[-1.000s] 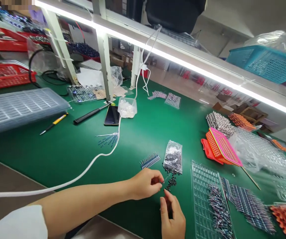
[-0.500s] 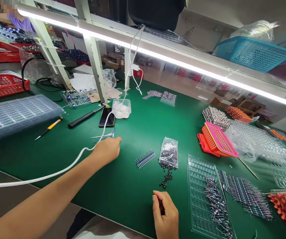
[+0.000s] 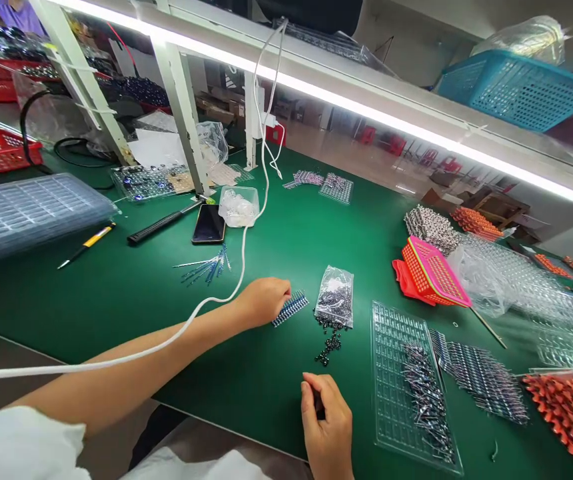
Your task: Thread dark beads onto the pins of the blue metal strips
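My left hand [image 3: 265,301] is closed over the left end of a short row of blue beaded pins [image 3: 294,307], its fingertips bent downward. Whatever the fingers pinch is hidden. Nearer the table's front edge, my right hand [image 3: 329,423] is curled with thumb and forefinger together; I cannot see what is inside. Just beyond it lie loose dark beads [image 3: 327,350], spilling from a clear plastic bag of beads [image 3: 335,297]. Left of my left hand, a fan of thin blue and silver strips [image 3: 209,265] rests on the green table [image 3: 291,240]. A white cable [image 3: 201,308] crosses above my left forearm.
On the right lie a clear moulded tray [image 3: 389,373] with heaped pins, rows of pins [image 3: 489,380] and a pink-orange basket [image 3: 436,270]. Toward the left are a phone [image 3: 208,224], a small clear tub [image 3: 239,207], a black-handled tool [image 3: 159,228], a yellow pen [image 3: 86,245] and stacked trays [image 3: 36,213].
My left hand has moved right, from beside the blue and silver strips to the row of beaded pins. My right hand stays curled in nearly the same place. The view has shifted slightly.
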Motion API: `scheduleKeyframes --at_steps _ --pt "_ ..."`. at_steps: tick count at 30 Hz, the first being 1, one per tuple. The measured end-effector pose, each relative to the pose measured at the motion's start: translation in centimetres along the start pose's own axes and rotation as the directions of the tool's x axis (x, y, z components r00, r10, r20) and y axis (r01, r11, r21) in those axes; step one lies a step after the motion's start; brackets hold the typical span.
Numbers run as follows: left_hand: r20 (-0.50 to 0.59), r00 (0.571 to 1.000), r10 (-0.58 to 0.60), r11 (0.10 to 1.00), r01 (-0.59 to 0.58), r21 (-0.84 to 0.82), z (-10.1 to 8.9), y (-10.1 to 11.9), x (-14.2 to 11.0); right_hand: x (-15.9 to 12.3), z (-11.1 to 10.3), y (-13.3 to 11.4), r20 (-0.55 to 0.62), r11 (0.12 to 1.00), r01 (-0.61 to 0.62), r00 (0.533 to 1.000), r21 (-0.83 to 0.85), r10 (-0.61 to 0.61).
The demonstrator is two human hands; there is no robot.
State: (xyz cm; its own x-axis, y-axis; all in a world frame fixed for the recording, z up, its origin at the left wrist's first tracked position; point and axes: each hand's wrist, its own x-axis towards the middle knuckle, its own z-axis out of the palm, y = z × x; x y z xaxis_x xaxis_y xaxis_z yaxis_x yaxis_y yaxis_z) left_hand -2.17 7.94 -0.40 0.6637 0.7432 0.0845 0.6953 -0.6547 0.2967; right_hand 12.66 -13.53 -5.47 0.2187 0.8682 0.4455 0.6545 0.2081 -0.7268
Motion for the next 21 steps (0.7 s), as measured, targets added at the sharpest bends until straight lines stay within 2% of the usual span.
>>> scheduleKeyframes --at_steps 5,9,12,16,21 --pt "-0.010 1.000 -0.010 0.998 0.010 -0.054 1.9 -0.7 3.7 0.1 -0.2 -0.4 -0.005 0.999 -0.040 0.999 -0.006 0.039" --pt "-0.018 1.000 -0.020 0.993 0.017 -0.115 2.2 -0.8 4.9 0.3 -0.3 -0.5 0.015 0.998 -0.057 0.998 -0.002 0.057" --pt "-0.013 1.000 0.017 0.984 -0.019 -0.179 1.5 -1.0 4.6 0.2 -0.3 -0.5 0.036 0.998 -0.062 0.997 0.000 0.062" --pt "-0.004 0.991 0.132 0.958 -0.129 -0.254 0.2 -1.9 2.9 0.2 -0.3 -0.4 0.047 0.998 -0.057 0.997 0.013 0.056" --pt "0.055 0.944 0.326 0.911 -0.298 -0.285 -0.6 -2.8 0.9 0.3 -0.3 -0.5 0.077 0.998 -0.065 0.995 0.027 0.062"
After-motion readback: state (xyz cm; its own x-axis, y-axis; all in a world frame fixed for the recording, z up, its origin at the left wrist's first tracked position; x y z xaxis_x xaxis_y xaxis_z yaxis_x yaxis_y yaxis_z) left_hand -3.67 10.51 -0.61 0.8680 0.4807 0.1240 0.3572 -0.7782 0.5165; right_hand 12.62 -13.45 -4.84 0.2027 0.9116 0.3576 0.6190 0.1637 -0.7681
